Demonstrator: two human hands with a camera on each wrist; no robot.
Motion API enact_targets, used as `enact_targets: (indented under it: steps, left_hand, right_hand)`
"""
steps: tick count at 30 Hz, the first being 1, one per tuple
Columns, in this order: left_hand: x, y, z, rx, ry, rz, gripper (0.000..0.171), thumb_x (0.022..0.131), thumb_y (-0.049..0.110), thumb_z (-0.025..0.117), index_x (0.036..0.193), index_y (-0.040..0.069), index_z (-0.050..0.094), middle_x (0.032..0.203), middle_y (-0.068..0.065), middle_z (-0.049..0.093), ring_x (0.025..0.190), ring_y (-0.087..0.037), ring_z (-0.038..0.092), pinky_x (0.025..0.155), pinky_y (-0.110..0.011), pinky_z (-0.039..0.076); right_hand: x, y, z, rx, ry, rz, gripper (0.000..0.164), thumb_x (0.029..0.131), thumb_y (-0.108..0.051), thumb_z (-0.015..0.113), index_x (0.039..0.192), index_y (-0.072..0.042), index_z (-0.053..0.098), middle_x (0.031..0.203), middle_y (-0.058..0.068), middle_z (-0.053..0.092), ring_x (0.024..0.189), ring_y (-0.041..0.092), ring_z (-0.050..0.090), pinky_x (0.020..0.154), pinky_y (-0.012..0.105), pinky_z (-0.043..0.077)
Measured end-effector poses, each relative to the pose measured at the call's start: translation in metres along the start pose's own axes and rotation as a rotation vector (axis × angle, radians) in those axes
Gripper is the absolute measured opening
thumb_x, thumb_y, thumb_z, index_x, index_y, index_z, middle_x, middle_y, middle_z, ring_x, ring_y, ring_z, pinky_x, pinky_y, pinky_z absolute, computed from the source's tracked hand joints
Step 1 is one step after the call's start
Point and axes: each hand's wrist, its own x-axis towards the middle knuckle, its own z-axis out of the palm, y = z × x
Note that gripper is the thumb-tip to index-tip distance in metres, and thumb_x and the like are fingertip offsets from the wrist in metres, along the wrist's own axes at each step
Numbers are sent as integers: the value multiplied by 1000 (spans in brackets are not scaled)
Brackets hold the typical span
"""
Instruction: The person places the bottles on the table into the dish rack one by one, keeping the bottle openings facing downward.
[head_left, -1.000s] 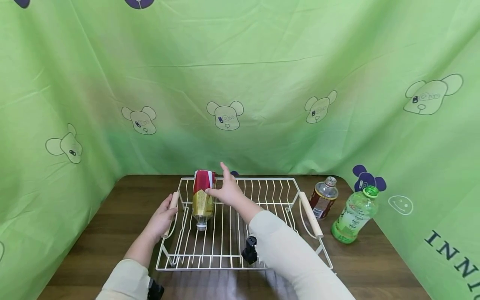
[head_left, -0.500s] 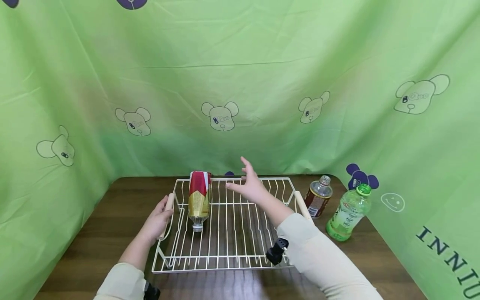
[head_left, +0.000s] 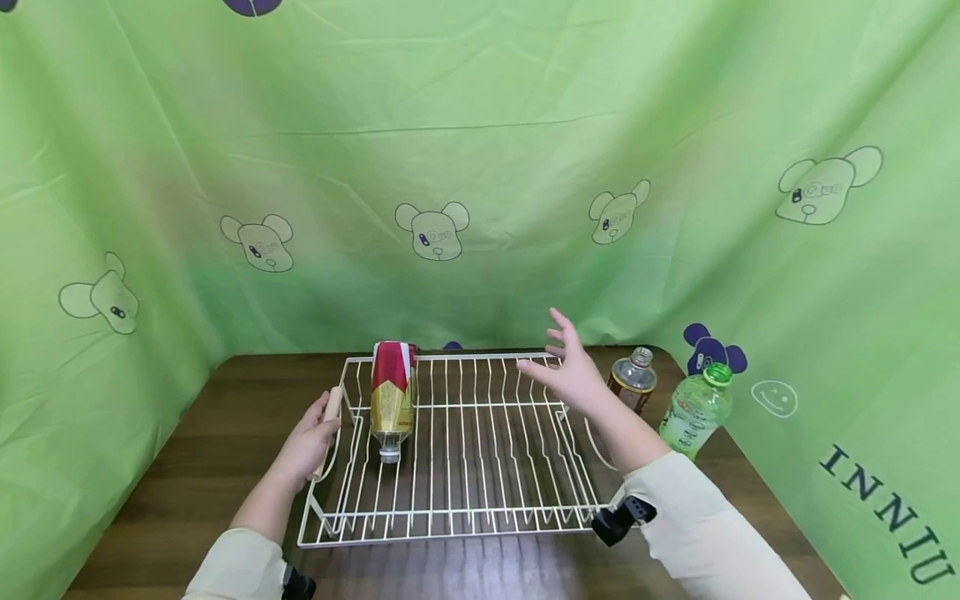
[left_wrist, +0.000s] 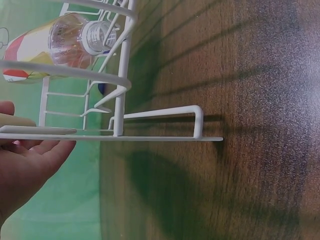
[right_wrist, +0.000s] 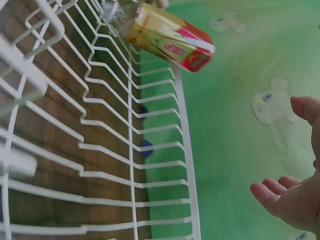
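Observation:
A white wire dish rack (head_left: 450,538) stands on the wooden table. My left hand (head_left: 306,442) holds the pale wooden handle (head_left: 333,403) on its left side; in the left wrist view the fingers (left_wrist: 55,152) curl around that handle. Lying tilted in the rack's left part, neck toward me, is a plastic bottle with a red and gold label (head_left: 392,392). Over the right end of the rack, my right hand (head_left: 573,372) is spread, thumb apart from the fingers, holding nothing. It partly hides a clear bottle with a brown label (head_left: 633,377) behind it.
Right of the rack a green bottle (head_left: 699,408) stands on the table, its lower part hidden by my right forearm. A green curtain (head_left: 495,283) with bear prints hangs around the table's back and sides. The rack's right handle is mostly covered by my arm.
My right hand has moved from beside the red and gold bottle to the right across the rack, staying spread. My left hand keeps its hold on the handle, and the bottle stays in place.

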Motion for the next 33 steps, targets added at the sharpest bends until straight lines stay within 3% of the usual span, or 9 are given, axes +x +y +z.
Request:
enact_targets:
  steps: [8, 20, 22, 25, 27, 29, 33]
  left_hand:
    - [-2, 0, 0, 1, 4, -2, 66, 101, 6, 36, 155, -3, -1, 160, -30, 5, 145, -45, 19, 119, -55, 20]
    - [-3, 2, 1, 19, 7, 6, 67, 101, 7, 37, 155, -4, 0, 159, -32, 8, 141, -44, 25, 117, -55, 24]
    - [-3, 3, 1, 16, 5, 4, 66, 101, 7, 37, 155, -4, 0, 159, -31, 8, 142, -44, 24, 118, -55, 23]
    - [-3, 3, 1, 9, 3, 2, 66, 101, 8, 37, 155, -4, 0, 159, -31, 7, 144, -45, 21, 119, -55, 20]
    - [-2, 3, 1, 6, -1, -2, 66, 101, 8, 36, 155, -3, -1, 159, -32, 7, 145, -46, 19, 119, -56, 19]
    - [-2, 3, 0, 9, -3, -4, 66, 101, 8, 36, 155, -3, -1, 159, -32, 7, 145, -47, 18, 119, -56, 19]
    - [-2, 3, 0, 4, -4, -6, 66, 102, 8, 36, 155, -3, -1, 159, -33, 7, 144, -47, 20, 119, -56, 19]
  right_hand:
    - [-26, 17, -40, 17, 81, 9, 97, 91, -22, 69, 158, -11, -1, 156, 33, 19, 142, 49, 27, 115, 59, 27]
    - [-67, 36, -85, 13, 268, 16, 92, 93, -17, 65, 157, -7, 0, 154, 36, 21, 137, 52, 31, 109, 64, 32]
    - [-73, 40, -91, -18, 300, 17, 90, 94, -18, 65, 157, -7, 1, 153, 35, 24, 135, 51, 33, 110, 60, 35]
    - [-82, 46, -101, -45, 340, 19, 89, 94, -19, 64, 157, -7, 3, 154, 34, 25, 135, 50, 33, 111, 30, 41]
    - [-88, 51, -106, -64, 360, 32, 88, 95, -20, 64, 157, -9, 3, 154, 33, 25, 134, 49, 34, 101, 11, 41]
    - [-93, 56, -112, -77, 377, 40, 89, 94, -20, 64, 157, -8, 3, 154, 33, 25, 134, 49, 34, 95, 4, 39]
    - [-102, 66, -122, -103, 418, 67, 88, 95, -21, 63, 157, -9, 2, 155, 33, 23, 136, 49, 33, 95, 3, 38]
